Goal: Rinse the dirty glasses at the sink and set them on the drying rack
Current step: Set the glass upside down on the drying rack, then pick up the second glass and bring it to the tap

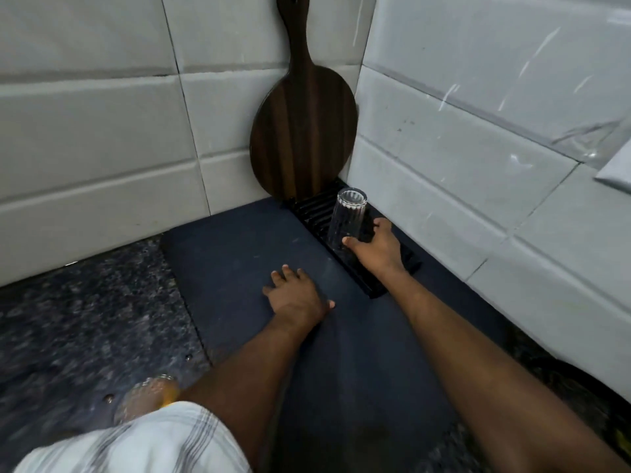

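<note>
Nearest you, a white sleeve (136,442) with grey stripes fills the lower left corner. Pale wall tiles (102,114) meet in a corner behind everything. Below them the speckled dark counter (68,319) carries a large dark mat (239,240). A round wooden board (304,124) with a long handle leans upright in the corner. Its lower edge is at the far end of the black drying rack (307,206), which lies along the right wall at the mat's edge. Your left hand (293,295) rests flat on the mat, fingers released and spread. Your right hand (375,247) reaches to the rack, thumb and fingers grasping the lower part of the clear glass (346,220), which stands upside down on the rack's slats. A second glass (150,394), blurred and tinged orange, sits on the counter just beside the sleeve.
</note>
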